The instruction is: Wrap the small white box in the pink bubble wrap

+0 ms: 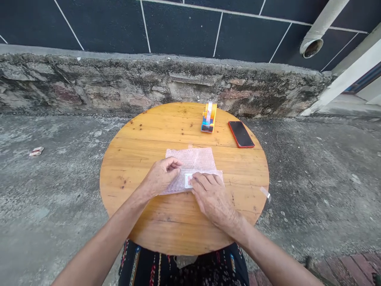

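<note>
A sheet of pinkish bubble wrap (195, 157) lies on the round wooden table, its near part folded over. A small white box (188, 180) with red print shows at the fold, seemingly under a layer of wrap. My left hand (160, 177) rests at the left end of the fold, its fingers bent and the thumb apart from them. Over the box's right side curl the fingers of my right hand (212, 194), pressing it and the wrap and hiding part of both.
A yellow and blue tape dispenser (209, 118) stands at the table's (143, 147) far side. Right of it lies a phone (241, 134) in a red case. A strip of clear tape (265, 193) hangs from the right edge. Beyond is a stone wall base (119, 85).
</note>
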A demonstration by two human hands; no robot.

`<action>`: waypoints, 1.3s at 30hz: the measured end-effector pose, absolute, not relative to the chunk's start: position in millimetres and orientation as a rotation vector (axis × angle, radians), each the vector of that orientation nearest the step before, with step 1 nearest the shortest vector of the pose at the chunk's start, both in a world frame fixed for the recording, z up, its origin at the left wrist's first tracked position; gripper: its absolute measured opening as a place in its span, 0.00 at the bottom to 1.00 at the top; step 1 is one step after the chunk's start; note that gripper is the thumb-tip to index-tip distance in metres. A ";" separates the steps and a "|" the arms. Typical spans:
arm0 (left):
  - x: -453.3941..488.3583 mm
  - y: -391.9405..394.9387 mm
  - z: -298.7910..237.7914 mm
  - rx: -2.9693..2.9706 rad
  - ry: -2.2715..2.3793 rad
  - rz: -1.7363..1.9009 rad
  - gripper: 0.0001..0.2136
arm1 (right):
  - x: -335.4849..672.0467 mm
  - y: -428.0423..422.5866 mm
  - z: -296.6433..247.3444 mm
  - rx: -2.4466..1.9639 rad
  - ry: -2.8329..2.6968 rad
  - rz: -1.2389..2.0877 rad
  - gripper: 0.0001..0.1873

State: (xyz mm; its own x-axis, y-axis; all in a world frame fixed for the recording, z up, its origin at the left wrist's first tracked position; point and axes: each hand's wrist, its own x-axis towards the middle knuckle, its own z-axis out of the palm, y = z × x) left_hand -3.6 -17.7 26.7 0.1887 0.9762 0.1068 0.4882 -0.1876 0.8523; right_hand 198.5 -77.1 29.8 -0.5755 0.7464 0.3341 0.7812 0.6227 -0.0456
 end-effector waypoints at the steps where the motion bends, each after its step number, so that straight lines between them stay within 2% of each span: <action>1: -7.8 -22.6 30.3 1.835 1.470 0.940 0.09 | 197.9 -76.8 29.9 -1.232 -2.527 -0.154 0.15; 4: -9.4 -50.2 41.1 2.061 1.738 1.134 0.11 | 197.0 -76.4 29.1 -1.225 -2.525 -0.162 0.15; 6: 1.1 -72.6 42.7 2.265 1.625 1.230 0.12 | 197.2 -76.4 28.0 -1.222 -2.523 -0.149 0.14; 8: 17.2 -90.6 36.9 2.451 1.385 1.165 0.16 | 198.0 -76.2 26.9 -1.214 -2.506 -0.126 0.13; 10: 32.7 -100.6 25.9 2.504 1.350 1.096 0.19 | 199.6 -75.6 25.9 -1.196 -2.487 -0.096 0.13; 17: 47.8 -103.7 5.2 2.504 1.524 0.982 0.21 | 209.7 -70.5 23.7 -1.066 -2.497 0.058 0.17; 25: 49.4 -105.1 5.0 2.553 1.544 0.970 0.21 | 214.5 -66.8 15.8 -1.000 -2.448 0.027 0.19; 35: 43.9 -98.3 0.7 2.524 1.466 1.122 0.21 | 206.1 -75.3 23.1 -1.101 -2.470 0.068 0.18; 39: 38.6 -108.1 3.2 2.308 1.444 1.265 0.20 | 207.2 -73.9 25.3 -1.094 -2.475 0.038 0.17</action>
